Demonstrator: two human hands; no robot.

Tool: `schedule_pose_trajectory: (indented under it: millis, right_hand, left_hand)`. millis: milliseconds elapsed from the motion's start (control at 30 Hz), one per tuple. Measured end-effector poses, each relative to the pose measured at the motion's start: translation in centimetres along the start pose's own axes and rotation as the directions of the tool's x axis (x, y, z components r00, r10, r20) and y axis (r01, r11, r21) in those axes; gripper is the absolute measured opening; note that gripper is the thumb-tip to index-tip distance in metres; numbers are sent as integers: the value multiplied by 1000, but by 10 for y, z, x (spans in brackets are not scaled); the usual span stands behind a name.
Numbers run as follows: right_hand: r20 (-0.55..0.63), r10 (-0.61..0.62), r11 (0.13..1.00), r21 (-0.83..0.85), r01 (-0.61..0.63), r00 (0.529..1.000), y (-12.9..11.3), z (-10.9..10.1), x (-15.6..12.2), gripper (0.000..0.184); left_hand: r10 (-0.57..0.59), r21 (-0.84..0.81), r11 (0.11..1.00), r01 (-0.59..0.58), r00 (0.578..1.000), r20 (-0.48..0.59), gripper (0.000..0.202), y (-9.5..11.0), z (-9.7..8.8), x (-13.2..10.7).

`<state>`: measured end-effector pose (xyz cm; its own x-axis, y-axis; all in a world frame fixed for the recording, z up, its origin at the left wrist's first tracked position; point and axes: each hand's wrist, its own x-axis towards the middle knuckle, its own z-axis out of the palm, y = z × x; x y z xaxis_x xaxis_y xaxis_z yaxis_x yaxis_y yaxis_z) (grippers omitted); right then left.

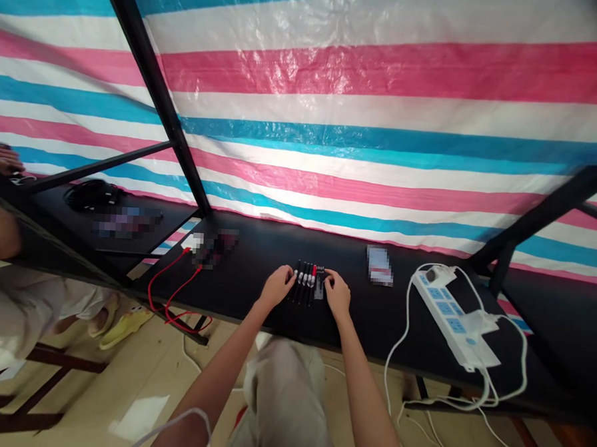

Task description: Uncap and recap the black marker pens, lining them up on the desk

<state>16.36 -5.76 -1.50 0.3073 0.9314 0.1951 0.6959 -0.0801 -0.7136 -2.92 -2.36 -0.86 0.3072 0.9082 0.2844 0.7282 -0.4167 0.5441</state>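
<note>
Between my hands, several black pens (302,284) lie side by side in a row on the black tabletop, with pale marks on their barrels. One item near the right end of the row has a red part (315,271). Beside it lies a small clear strip of slim pieces (319,286), too small to name surely. My left hand (278,286) has its fingers curled in, thumb and fingertips at the leftmost pen. My right hand (338,293) is curled at the right end of the row, its fingertips close by the clear strip; whether they grip anything is hidden.
A blurred phone-like object (379,265) lies to the right. Beyond it is a white power strip (451,318) with plugs and looping cables. Red cables (168,283) run off the table's left edge. Black metal frame bars (168,116) flank the table; a striped sheet (357,153) hangs behind. Another person sits left.
</note>
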Motion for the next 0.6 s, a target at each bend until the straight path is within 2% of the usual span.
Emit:
schedule_pose_trajectory:
  millis: [200, 600]
  right_hand:
    - [-5, -23, 1000, 1, 23, 1000, 0, 0, -1, 34]
    - [2, -32, 998, -53, 32, 999, -2, 2, -2, 30]
  left_hand:
    - [-33, 6, 999, 33, 999, 23, 17, 6, -2, -1]
    - [18, 55, 998, -21, 999, 44, 12, 6, -2, -4]
